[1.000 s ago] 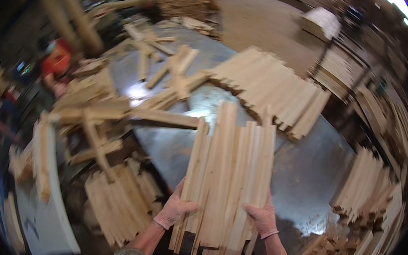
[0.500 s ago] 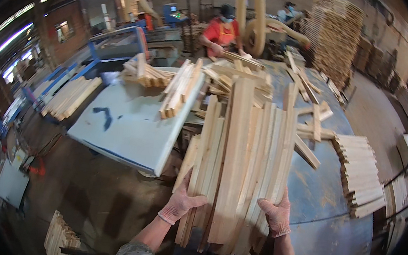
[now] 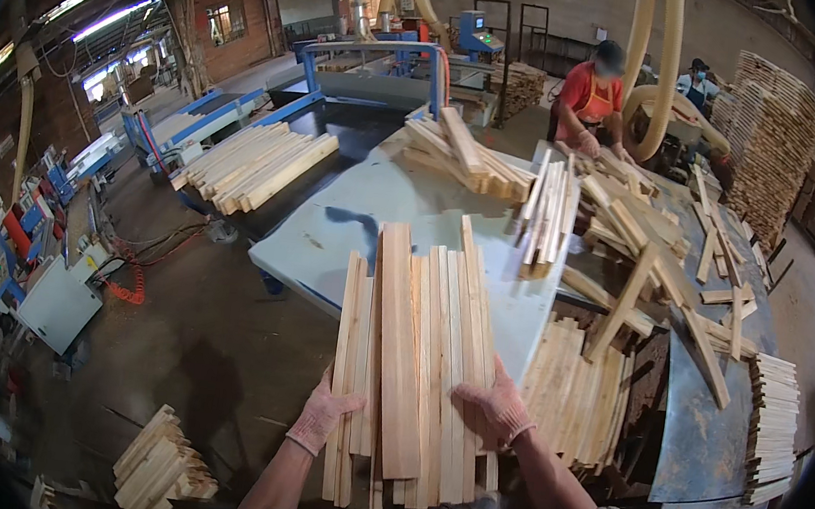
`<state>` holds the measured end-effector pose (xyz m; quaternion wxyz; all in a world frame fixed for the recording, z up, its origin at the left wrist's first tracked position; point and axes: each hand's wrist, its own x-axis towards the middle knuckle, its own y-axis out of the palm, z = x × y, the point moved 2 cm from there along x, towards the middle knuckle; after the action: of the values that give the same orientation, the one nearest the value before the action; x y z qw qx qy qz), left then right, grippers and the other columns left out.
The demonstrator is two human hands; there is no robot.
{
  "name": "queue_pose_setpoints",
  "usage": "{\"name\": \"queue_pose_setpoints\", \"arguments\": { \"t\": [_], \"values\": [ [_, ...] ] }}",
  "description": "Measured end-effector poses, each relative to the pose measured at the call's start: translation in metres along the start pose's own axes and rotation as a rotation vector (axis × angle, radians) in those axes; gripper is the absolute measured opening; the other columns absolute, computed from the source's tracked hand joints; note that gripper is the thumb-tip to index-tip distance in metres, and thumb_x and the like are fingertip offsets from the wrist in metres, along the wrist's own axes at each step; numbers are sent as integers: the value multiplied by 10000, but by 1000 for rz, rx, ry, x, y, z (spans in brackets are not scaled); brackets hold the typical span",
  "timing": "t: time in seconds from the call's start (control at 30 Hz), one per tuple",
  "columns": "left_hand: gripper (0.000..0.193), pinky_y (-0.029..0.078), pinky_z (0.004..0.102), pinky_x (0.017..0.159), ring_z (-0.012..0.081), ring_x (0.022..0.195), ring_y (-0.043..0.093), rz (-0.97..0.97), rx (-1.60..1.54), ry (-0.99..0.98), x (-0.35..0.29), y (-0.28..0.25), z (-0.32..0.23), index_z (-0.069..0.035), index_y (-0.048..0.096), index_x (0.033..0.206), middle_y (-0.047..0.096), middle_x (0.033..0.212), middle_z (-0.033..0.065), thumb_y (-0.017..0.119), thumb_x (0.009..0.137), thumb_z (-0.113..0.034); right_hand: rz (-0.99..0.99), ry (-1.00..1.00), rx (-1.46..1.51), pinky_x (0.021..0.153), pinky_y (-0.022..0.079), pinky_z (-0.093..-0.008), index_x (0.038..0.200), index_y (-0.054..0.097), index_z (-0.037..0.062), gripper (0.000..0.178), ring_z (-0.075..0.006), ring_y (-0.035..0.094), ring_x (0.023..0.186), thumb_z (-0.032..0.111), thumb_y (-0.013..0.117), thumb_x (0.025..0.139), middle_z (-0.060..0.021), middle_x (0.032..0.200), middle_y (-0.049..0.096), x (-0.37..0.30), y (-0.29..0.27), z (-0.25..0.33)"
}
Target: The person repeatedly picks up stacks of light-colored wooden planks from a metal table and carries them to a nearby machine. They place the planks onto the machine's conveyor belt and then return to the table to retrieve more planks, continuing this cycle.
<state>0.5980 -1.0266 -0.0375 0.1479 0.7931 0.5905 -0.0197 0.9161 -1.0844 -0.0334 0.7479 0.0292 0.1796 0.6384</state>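
Note:
Between my two gloved hands is a bundle of wooden strips [image 3: 400, 354], standing side by side with one wider plank lying on top. My left hand [image 3: 327, 413] presses the bundle's left edge, thumb over the front. My right hand [image 3: 497, 406] clamps the right edge the same way, its thumb across the outer strips. The far ends of the strips reach over the near edge of a pale table [image 3: 327, 255]; whether they rest on it I cannot tell. The fingers beneath the wood are hidden.
Wood piles lie on the pale table [image 3: 464, 155], on a dark conveyor [image 3: 255, 167] and across a grey metal table [image 3: 700, 419]. Another stack [image 3: 577, 395] stands right of my bundle. A person in red [image 3: 590, 104] handles wood at the back. A control cabinet [image 3: 60, 305] stands left.
My view and body have turned left. The bundle, still held in both hands, has swung from beside the grey table toward the pale table. The person's hands at the back have moved.

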Motion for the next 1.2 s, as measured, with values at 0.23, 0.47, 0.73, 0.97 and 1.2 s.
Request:
{"name": "queue_pose_setpoints", "arguments": {
  "t": [0.23, 0.47, 0.73, 0.97, 1.2],
  "values": [
    [824, 534, 380, 1079, 231, 1244, 641, 77, 101, -46, 119, -117, -10, -41, 387, 1633, 632, 1410, 120, 757, 897, -46, -96, 48, -305, 1006, 554, -414, 1375, 503, 12, 733, -272, 674, 1109, 226, 924, 814, -170, 1202, 705, 127, 80, -38],
    [979, 523, 371, 1096, 234, 1259, 639, 101, 213, -106, 240, -164, -62, -44, 296, 1676, 636, 1420, 140, 842, 865, -75, -173, 38, -267, 975, 585, -385, 1363, 470, -17, 723, -266, 709, 1066, 188, 910, 827, -186, 1198, 721, 241, 121, -28],
    [953, 547, 380, 1053, 225, 1183, 668, 143, 362, -140, 390, -217, -108, -29, 328, 1648, 672, 1346, 134, 863, 861, -82, -187, -11, -251, 995, 567, -392, 1347, 473, -11, 654, -289, 708, 1089, 194, 864, 865, -188, 1194, 720, 368, 168, -2],
    [1005, 546, 368, 1066, 212, 1197, 665, 239, 323, -267, 506, -280, -147, -63, 318, 1671, 676, 1336, 107, 863, 829, 9, -266, 98, -365, 1028, 558, -423, 1448, 424, -4, 808, -315, 709, 1122, 299, 859, 839, -217, 1237, 709, 466, 214, 3],
    [1032, 497, 432, 1151, 334, 1341, 604, 300, 980, -124, 623, -348, -175, -109, 340, 1663, 600, 1449, 212, 888, 818, -331, -305, 64, -229, 997, 575, -431, 1419, 416, 27, 762, -298, 703, 1102, 235, 867, 841, -205, 1223, 699, 547, 281, 7]
  ]
}}
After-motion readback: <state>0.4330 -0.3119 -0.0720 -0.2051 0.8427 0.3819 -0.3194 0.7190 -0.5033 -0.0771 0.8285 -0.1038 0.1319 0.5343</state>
